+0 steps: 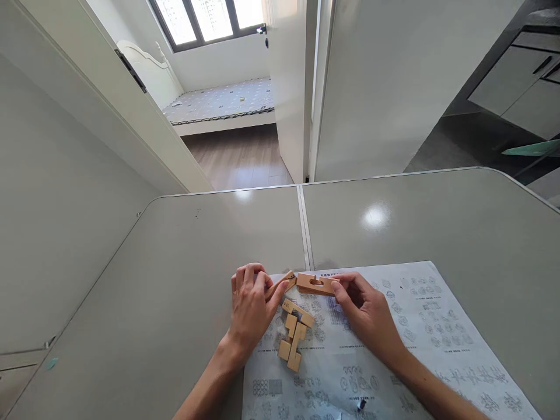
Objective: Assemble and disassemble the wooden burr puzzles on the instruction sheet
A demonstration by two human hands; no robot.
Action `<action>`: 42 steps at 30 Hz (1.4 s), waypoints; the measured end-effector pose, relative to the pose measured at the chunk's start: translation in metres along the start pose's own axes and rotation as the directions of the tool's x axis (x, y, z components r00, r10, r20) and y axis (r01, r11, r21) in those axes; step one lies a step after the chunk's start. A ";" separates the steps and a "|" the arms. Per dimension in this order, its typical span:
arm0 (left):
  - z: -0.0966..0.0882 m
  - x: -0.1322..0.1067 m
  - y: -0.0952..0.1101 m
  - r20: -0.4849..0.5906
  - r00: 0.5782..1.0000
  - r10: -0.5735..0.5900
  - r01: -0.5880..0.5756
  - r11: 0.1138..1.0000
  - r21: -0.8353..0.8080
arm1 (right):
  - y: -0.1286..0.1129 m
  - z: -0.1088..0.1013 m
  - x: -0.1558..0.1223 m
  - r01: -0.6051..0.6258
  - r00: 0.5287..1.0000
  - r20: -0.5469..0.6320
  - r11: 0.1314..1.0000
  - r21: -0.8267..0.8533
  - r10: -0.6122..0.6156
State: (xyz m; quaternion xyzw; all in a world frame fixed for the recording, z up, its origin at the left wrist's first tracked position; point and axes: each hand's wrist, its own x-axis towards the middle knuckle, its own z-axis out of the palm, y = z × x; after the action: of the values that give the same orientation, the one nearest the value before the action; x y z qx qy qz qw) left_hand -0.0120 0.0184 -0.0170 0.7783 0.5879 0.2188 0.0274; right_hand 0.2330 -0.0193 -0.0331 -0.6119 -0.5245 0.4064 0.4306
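My left hand (252, 303) is closed around a notched wooden puzzle bar (282, 283), pinching it between thumb and fingers. My right hand (366, 309) pinches another wooden bar (312, 283) that has a slot in its middle. The two bars' ends almost meet above the printed sheet. Between and just below my hands, several more wooden puzzle pieces (293, 335) lie in a loose cluster on the instruction sheet (394, 361).
The grey folding table (175, 280) has a centre seam (305, 227) running away from me. Beyond its far edge stand a white wall and an open doorway to a room with a bed (223, 102). Dark cabinets (516, 76) are at the upper right.
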 end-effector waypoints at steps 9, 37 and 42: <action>-0.001 0.003 -0.001 -0.127 0.992 -0.006 -0.018 0.983 -0.184 | -0.005 0.000 0.000 -0.004 1.000 0.003 0.999 0.034 0.003; -0.003 0.001 0.008 0.209 0.976 0.053 0.078 0.817 -0.571 | -0.002 -0.009 0.009 -0.052 0.965 -0.250 0.994 0.100 0.076; -0.001 0.001 0.007 0.241 0.970 0.041 0.112 0.803 -0.586 | 0.009 -0.016 0.017 -0.101 0.938 -0.306 0.974 0.201 0.160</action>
State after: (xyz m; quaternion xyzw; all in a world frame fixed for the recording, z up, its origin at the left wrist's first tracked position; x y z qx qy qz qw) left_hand -0.0062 0.0166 -0.0135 0.7397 0.4963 0.2953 0.3454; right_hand 0.2533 -0.0047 -0.0376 -0.6612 -0.3662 0.3758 0.5362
